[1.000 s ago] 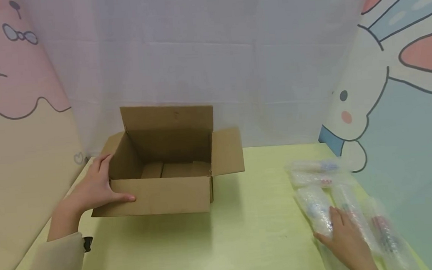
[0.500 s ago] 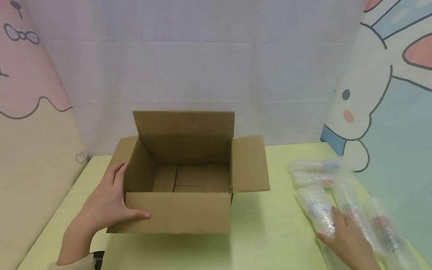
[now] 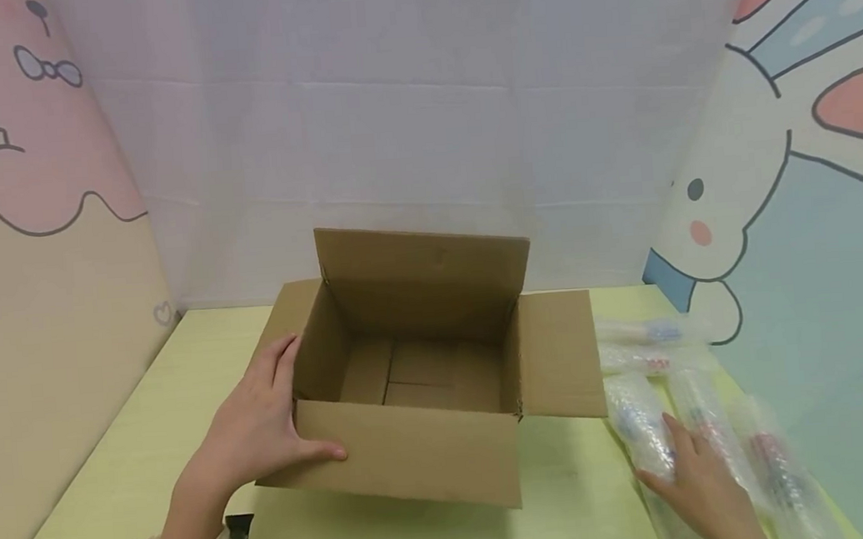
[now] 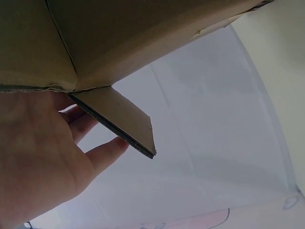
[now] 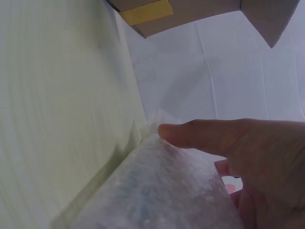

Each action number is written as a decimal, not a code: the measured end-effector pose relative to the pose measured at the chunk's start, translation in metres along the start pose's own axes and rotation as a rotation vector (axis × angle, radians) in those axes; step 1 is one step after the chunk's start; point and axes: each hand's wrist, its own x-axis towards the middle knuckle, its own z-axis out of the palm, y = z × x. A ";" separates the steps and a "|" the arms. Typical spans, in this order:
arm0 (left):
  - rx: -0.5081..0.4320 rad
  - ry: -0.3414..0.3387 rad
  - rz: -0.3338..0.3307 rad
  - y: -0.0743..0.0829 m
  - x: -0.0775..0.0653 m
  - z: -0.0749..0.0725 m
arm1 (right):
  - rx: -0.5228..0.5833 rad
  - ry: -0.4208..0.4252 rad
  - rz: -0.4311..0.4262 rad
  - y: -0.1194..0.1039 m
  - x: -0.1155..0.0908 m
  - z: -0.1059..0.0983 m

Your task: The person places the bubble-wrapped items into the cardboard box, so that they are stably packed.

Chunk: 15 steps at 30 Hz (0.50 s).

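In the head view my left hand [image 3: 251, 436] grips an open cardboard box [image 3: 414, 450] at its front left corner, thumb on the front flap. The left wrist view shows my fingers [image 4: 107, 151] against the underside of a box flap [image 4: 121, 117]. The box's flaps stand spread, and bare cardboard shows inside. My right hand [image 3: 705, 484] holds a bubble-wrapped package [image 3: 638, 426] on the right side of the table. Close up, my right thumb [image 5: 190, 133] presses the clear bubble wrap [image 5: 162, 191]; the wrap blurs what it contains.
More bubble-wrapped packages lie near the right hand: one beside it [image 3: 704, 405], one at the far right [image 3: 780, 471], and two crosswise behind, such as the one with red marks [image 3: 652, 360]. A pale yellow table [image 3: 204, 352] meets a white cloth backdrop [image 3: 407, 137].
My left hand has brought the box rightward and nearer to me, so its right flap now overlaps the edge of the packages. The right hand has stayed almost still on its package.
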 end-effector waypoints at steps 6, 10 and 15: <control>0.008 0.009 -0.016 0.023 -0.003 0.004 | -0.002 0.015 -0.017 0.000 -0.001 0.001; 0.016 -0.006 -0.059 0.039 -0.005 0.006 | -0.001 0.010 -0.010 0.001 -0.001 0.000; 0.030 -0.025 -0.118 0.054 -0.007 0.006 | -0.001 0.006 -0.005 0.002 -0.001 0.000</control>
